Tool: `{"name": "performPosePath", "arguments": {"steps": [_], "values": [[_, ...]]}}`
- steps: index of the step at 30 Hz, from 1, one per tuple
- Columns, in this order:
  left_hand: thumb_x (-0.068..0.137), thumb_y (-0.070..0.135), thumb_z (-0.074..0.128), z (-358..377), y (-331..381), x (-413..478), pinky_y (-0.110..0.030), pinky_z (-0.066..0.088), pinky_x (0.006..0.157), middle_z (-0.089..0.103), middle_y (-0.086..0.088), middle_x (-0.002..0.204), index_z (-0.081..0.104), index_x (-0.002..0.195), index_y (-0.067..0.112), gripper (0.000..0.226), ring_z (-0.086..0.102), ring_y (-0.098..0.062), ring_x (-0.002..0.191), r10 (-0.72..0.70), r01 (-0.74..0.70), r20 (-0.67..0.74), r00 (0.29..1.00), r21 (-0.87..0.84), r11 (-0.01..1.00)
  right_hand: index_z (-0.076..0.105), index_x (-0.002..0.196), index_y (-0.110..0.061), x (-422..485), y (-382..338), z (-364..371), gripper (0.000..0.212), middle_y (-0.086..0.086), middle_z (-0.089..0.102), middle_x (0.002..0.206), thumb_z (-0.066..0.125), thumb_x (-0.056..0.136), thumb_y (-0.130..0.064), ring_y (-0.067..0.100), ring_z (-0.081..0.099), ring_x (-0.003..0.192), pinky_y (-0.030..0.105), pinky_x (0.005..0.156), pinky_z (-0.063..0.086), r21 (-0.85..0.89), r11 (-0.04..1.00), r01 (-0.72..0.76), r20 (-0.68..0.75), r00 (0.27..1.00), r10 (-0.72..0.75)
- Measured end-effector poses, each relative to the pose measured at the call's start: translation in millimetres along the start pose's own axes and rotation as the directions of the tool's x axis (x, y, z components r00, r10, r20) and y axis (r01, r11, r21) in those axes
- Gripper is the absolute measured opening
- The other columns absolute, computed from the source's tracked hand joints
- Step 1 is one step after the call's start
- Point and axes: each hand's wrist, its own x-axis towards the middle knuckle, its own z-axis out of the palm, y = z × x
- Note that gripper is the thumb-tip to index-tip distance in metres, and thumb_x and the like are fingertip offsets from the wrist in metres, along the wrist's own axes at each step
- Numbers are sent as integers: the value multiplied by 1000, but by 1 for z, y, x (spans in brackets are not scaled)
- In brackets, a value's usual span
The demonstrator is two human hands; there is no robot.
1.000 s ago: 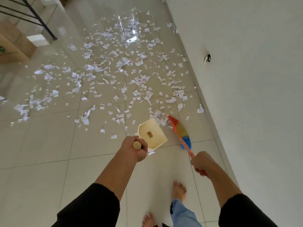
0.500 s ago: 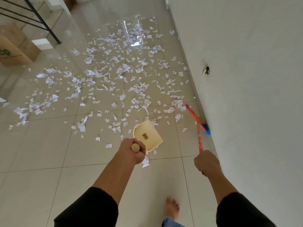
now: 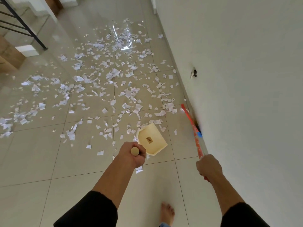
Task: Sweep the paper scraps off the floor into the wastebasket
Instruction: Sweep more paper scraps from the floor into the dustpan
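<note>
Several white paper scraps [image 3: 114, 74] lie scattered over the beige tiled floor ahead of me. My left hand [image 3: 132, 154] grips the top of a long handle whose cream dustpan [image 3: 151, 139] rests on the floor at the near edge of the scraps. My right hand [image 3: 209, 166] grips the red patterned stick of a broom [image 3: 194, 128]. The broom head lies along the foot of the right wall, its bristles mostly hidden, with a blue tip showing. No wastebasket is in view.
A white wall [image 3: 246, 79] runs down the right side, with a small socket [image 3: 194, 73] low on it. A black stair railing [image 3: 24, 28] and a brown cardboard box [image 3: 9, 54] stand at the far left. My bare foot [image 3: 167, 212] is on the tiles below.
The broom has swung from beside the dustpan out to the right, against the foot of the wall. The dustpan has stayed at the edge of the scraps, and I have stepped forward.
</note>
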Motion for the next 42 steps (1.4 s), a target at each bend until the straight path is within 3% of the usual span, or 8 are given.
{"name": "performPosePath", "arguments": {"steps": [4,9,19,24,30,35,38,42], "values": [[99,-2,41,-4,-3,2,-15,38,29,43,-7,36,51,138,23,48,34,-10,23,12,-12,-15,1000,-23,1000,58,107,8,19,-4,-3,19,11,56,62,50,96,-5,16,43,40,20,37,34,98,994,-51,115,993,40],[99,0,40,-15,-1,-5,-15,37,29,38,-6,33,46,74,10,28,35,-10,22,-20,18,-31,999,-70,997,61,102,5,11,-16,-11,15,8,51,51,55,95,-6,13,37,32,19,40,32,-29,999,-30,259,965,36],[97,1,42,-51,18,-18,-15,39,30,44,-9,33,45,76,8,22,35,-11,21,-9,-9,-108,994,-165,986,54,99,-1,-8,-53,13,11,10,63,75,52,98,-12,16,55,50,24,43,44,-171,971,169,90,984,-155],[95,-1,40,-82,40,-23,-15,39,30,42,-6,34,46,75,8,23,35,-11,22,17,-50,-151,988,-213,976,51,92,-5,-4,-83,33,7,9,58,67,49,97,-10,15,48,48,24,43,40,-232,952,201,228,962,-147],[95,0,41,-113,69,-29,-15,42,34,46,-10,35,49,83,7,15,36,-11,22,24,-78,-172,985,-313,946,52,74,-7,-37,-105,45,27,3,54,55,56,98,-19,12,46,38,20,41,40,-468,835,291,292,942,-165],[96,1,39,-141,88,-40,-13,43,40,47,-14,35,47,81,7,18,36,-10,23,36,-97,-164,986,-386,917,58,99,-8,-60,-126,61,13,3,56,56,52,97,-19,12,47,37,20,39,39,-487,813,319,236,944,-230],[94,-1,39,-163,99,-48,-13,43,40,46,-13,34,46,80,8,18,36,-10,23,50,-114,-167,985,-397,911,56,88,-7,-71,-136,89,9,4,62,65,50,93,-12,15,55,48,24,46,43,-485,780,395,199,919,-341],[92,-4,39,-202,122,-57,-14,41,34,43,-7,34,46,78,8,20,35,-11,23,52,-107,-149,988,-391,914,54,93,-7,-89,-144,137,8,6,61,68,47,95,-10,16,54,50,23,43,43,-527,742,413,271,910,-314]]}}
